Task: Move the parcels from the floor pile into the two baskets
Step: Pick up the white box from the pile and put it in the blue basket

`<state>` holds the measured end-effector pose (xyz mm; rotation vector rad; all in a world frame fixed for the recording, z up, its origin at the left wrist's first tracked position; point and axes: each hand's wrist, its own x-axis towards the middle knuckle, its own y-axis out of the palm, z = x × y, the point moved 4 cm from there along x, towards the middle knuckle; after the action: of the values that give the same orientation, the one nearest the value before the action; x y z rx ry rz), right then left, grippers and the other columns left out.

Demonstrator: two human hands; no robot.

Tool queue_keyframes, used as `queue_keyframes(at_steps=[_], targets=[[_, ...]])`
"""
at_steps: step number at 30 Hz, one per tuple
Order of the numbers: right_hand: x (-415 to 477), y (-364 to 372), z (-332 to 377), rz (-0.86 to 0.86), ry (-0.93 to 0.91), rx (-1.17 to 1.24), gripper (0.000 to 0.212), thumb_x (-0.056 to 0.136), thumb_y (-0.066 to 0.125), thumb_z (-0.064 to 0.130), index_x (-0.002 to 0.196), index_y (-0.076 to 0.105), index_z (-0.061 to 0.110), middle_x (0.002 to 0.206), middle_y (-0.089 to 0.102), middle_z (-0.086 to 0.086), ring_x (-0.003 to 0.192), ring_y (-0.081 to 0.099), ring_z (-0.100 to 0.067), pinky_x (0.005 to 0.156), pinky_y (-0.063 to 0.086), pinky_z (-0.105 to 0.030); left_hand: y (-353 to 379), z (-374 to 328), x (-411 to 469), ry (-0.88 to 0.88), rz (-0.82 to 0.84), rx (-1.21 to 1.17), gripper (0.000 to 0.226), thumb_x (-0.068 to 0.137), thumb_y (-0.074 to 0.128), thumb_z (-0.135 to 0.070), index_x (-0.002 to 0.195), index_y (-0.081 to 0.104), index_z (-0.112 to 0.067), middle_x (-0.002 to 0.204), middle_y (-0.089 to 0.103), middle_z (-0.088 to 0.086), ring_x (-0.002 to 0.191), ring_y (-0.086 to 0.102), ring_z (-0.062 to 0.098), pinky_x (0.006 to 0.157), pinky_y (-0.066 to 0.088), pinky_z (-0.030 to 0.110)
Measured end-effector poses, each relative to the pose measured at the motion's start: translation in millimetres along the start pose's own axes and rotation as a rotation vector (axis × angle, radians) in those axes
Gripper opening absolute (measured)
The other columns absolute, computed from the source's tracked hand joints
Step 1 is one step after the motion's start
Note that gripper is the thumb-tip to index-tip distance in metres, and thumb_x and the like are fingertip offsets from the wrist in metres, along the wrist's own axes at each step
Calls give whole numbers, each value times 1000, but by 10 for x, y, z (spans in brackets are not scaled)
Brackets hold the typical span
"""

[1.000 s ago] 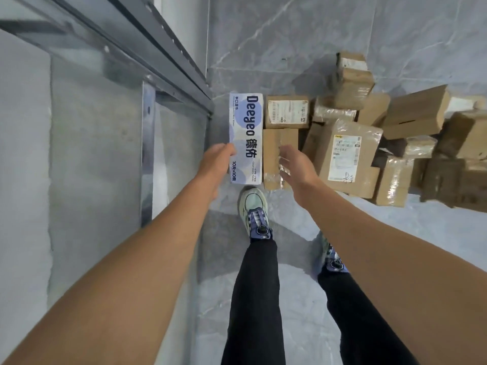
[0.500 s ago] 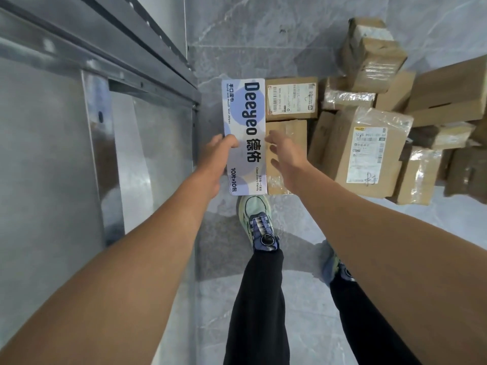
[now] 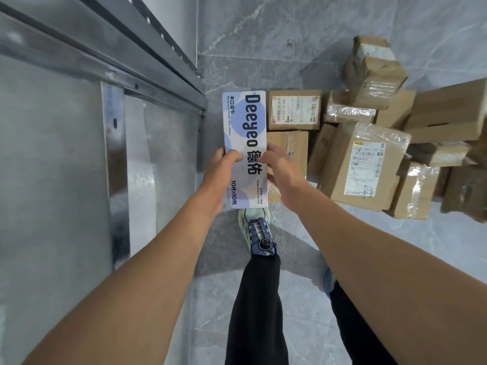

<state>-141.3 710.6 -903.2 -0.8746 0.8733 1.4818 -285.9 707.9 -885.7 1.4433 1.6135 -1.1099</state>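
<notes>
Head view: fingers behind wipes box

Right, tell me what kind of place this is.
Probably a parcel pickup or storage room: a pile of taped cardboard parcels with shipping labels on a grey tiled floor, beside a metal frame.

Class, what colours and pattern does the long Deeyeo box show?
The Deeyeo box is white with lilac circles and dark lettering; head view.

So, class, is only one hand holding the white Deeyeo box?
No: the left hand and right hand both grip the white box, one at each long edge.
</notes>
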Motion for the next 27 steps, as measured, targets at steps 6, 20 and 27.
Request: queue_keyframes(at_steps=[6,20,27], targets=[[-546,-149,292,39,-67,-63,38,93,50,14,123,68,30,113,77,4,110,68,-22,98,53,-42,85,-150,-640,48,4,-122,16,99,56,-24,114,57,-18,102,70,2,85,67,13,64,45,26],[-3068,-759,1480,210,-285,-328,40,101,40,6,122,68,25,103,79,6,92,73,-12,73,54,-27,475,-757,-3286,256,-90,-312,30,96,59,-33,125,64,-35,109,76,-3,96,72,16,75,50,34],[-4448,-793,1829,279,-415,-457,40,100,40,8,121,70,25,106,79,5,98,70,-13,80,51,-31,494,-872,-4720,386,-162,-417,28,98,57,-29,124,63,-36,103,77,-11,102,69,15,83,49,36]])
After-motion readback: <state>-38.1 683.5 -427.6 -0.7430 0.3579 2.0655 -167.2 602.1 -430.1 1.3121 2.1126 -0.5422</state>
